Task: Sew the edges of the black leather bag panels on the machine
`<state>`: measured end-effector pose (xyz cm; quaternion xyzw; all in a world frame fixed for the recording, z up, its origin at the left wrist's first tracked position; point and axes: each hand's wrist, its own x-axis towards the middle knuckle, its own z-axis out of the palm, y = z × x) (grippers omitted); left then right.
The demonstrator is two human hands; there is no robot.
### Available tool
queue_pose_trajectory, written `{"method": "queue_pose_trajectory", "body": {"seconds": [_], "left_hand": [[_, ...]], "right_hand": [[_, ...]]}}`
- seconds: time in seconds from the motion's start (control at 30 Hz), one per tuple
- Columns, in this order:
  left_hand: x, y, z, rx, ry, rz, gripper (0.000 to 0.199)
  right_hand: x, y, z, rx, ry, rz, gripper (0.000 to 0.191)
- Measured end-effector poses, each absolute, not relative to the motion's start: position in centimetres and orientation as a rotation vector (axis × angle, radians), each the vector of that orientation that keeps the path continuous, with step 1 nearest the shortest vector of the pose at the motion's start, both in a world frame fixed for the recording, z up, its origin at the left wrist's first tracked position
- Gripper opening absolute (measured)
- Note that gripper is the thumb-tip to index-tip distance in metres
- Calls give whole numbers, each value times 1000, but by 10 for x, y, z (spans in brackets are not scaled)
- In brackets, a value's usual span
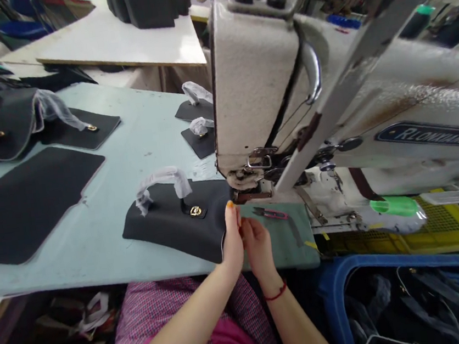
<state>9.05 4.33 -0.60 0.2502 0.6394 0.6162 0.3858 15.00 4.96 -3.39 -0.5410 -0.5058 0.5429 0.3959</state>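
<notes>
A black leather bag panel lies on the pale blue table, its right end by the sewing machine's presser area. On it stand a handle wrapped in white plastic film and a gold metal fitting. My left hand grips the panel's right edge, thumb on top and fingers mostly hidden. Right beside it, my right hand is closed with its fingertips pinched against the left hand's fingers; what they hold is hidden. Pink-handled thread snips rest on the machine bed, to the right of the hands.
More black panels lie at the left, some with film-wrapped handles. Two smaller pieces with wrapped handles sit behind, partly hidden by the machine. A blue basket of black pieces stands at lower right. Black bags stand on a white table behind.
</notes>
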Motion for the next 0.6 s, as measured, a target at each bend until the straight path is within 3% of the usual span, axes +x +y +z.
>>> {"method": "queue_pose_trajectory", "body": {"seconds": [0.13, 0.23, 0.33, 0.5, 0.6], "left_hand": [[73, -53, -21, 720, 1555, 1503, 18], [10, -97, -27, 1052, 1716, 1513, 20], [-70, -64, -16, 1674, 1867, 1181, 35], [-129, 60, 1, 2478, 1331, 489, 83], [-126, 96, 0, 2590, 1143, 353, 103]], "right_hand": [[149, 65, -4, -1332, -1289, 1383, 37], [136, 73, 13, -1231, -1384, 1442, 45], [121, 76, 21, -1212, -1496, 1360, 50], [108, 73, 16, -1277, -1472, 1235, 50], [109, 71, 11, -1310, -1487, 1197, 49]]}}
